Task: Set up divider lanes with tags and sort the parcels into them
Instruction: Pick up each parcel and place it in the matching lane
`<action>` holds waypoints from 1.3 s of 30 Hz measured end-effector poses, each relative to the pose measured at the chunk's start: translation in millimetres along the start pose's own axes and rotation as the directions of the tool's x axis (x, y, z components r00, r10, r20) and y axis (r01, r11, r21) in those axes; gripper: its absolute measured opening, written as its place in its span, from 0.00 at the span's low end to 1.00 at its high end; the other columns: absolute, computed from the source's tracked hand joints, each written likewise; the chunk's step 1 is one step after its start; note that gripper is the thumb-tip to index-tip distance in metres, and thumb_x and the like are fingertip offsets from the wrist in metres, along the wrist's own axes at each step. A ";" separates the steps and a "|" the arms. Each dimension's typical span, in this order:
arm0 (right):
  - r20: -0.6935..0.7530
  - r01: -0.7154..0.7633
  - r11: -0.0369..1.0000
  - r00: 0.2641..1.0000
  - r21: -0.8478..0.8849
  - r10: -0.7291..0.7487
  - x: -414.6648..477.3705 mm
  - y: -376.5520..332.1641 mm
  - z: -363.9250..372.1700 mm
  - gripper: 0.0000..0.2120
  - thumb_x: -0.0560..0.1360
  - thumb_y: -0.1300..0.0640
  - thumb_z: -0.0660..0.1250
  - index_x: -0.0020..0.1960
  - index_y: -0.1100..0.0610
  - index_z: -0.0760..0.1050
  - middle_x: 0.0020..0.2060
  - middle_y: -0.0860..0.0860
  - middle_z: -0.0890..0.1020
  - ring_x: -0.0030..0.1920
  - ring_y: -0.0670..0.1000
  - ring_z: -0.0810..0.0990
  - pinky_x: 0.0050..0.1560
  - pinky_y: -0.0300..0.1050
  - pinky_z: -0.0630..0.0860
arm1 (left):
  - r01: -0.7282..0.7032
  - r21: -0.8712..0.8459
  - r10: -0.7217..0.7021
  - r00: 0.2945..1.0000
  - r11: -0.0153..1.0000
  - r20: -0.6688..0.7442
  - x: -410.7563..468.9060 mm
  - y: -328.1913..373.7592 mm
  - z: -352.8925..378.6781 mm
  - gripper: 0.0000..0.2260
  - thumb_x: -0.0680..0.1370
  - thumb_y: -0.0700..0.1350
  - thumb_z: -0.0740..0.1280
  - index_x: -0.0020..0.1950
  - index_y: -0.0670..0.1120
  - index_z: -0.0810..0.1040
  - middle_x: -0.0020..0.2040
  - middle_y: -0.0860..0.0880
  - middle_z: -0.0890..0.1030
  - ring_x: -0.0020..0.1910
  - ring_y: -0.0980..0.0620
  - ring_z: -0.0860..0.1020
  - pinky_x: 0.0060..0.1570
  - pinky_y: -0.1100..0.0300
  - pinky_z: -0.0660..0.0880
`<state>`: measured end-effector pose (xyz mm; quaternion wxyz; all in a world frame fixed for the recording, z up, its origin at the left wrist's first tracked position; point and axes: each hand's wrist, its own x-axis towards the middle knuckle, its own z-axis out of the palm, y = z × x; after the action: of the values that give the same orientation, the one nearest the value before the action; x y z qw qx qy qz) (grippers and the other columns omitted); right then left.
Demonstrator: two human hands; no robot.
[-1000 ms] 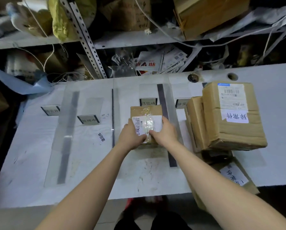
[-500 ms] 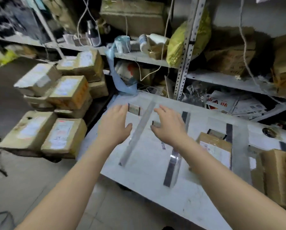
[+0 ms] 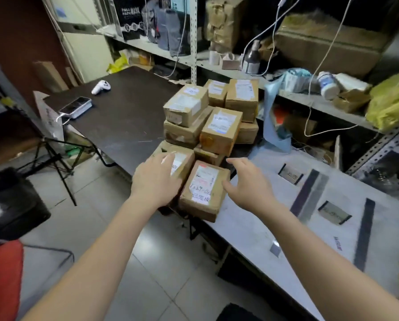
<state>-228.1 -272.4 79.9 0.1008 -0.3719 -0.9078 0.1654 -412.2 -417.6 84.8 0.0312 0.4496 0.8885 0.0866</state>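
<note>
A person's two bare arms stretch over the near end of a pile of parcels (image 3: pixel 207 117) stacked on a dark table (image 3: pixel 124 117), where it meets a white table (image 3: pixel 251 228) to the right. The left hand (image 3: pixel 157 179), fingers straight and spread, lies over the top of a brown parcel (image 3: pixel 184 162) at the pile's front edge; whether it presses on the cardboard cannot be told. The right hand (image 3: pixel 247 184) is likewise spread, holding nothing, its thumb just beside the right edge of the front parcel (image 3: pixel 203 188), a carton bearing a white label with handwritten figures. On the white table, dark divider strips (image 3: pixel 309 193) run across the surface with small framed tags (image 3: pixel 334 213) between them, well apart from the pile. A white controller (image 3: pixel 101 87) rests at the far end of the dark table, and cluttered metal shelves (image 3: pixel 240 72) line the wall behind.
</note>
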 end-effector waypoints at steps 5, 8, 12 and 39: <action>0.091 -0.062 0.993 0.994 0.104 0.053 44.0 -38.5 54.6 0.31 0.78 0.49 0.68 0.79 0.49 0.62 0.74 0.47 0.70 0.73 0.53 0.69 0.65 0.51 0.72 | 0.146 -0.072 -0.139 0.985 0.987 0.098 30.4 -68.6 14.1 0.30 0.79 0.58 0.64 0.80 0.54 0.61 0.73 0.48 0.70 0.70 0.43 0.71 0.64 0.47 0.72; 0.140 -0.152 0.956 0.983 0.253 0.119 70.8 -55.8 89.6 0.31 0.78 0.49 0.69 0.78 0.51 0.64 0.74 0.48 0.72 0.73 0.52 0.70 0.71 0.50 0.70 | 0.243 -0.155 -0.213 0.959 0.958 0.189 56.6 -98.2 31.4 0.35 0.79 0.59 0.65 0.82 0.51 0.58 0.76 0.46 0.66 0.72 0.43 0.70 0.67 0.48 0.71; 0.228 -0.265 0.881 0.956 0.393 0.186 99.5 -77.4 133.1 0.26 0.76 0.47 0.71 0.72 0.48 0.71 0.65 0.46 0.79 0.66 0.51 0.77 0.62 0.49 0.77 | 0.336 -0.231 -0.258 0.914 0.913 0.313 93.5 -126.2 58.9 0.38 0.77 0.60 0.67 0.82 0.47 0.58 0.75 0.44 0.69 0.70 0.43 0.72 0.66 0.50 0.72; 0.074 -0.499 0.618 0.811 0.608 0.581 58.1 -193.5 114.6 0.39 0.70 0.49 0.75 0.78 0.43 0.64 0.68 0.40 0.78 0.69 0.47 0.74 0.67 0.53 0.75 | 0.109 -0.668 0.094 0.961 0.736 0.261 96.2 -194.6 20.1 0.20 0.66 0.65 0.77 0.56 0.64 0.84 0.47 0.57 0.87 0.52 0.48 0.83 0.53 0.46 0.81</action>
<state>-428.3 -386.5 50.1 0.2174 -0.5856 -0.6436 0.4424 -621.0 -450.7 31.8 0.3166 0.4113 0.7845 0.3393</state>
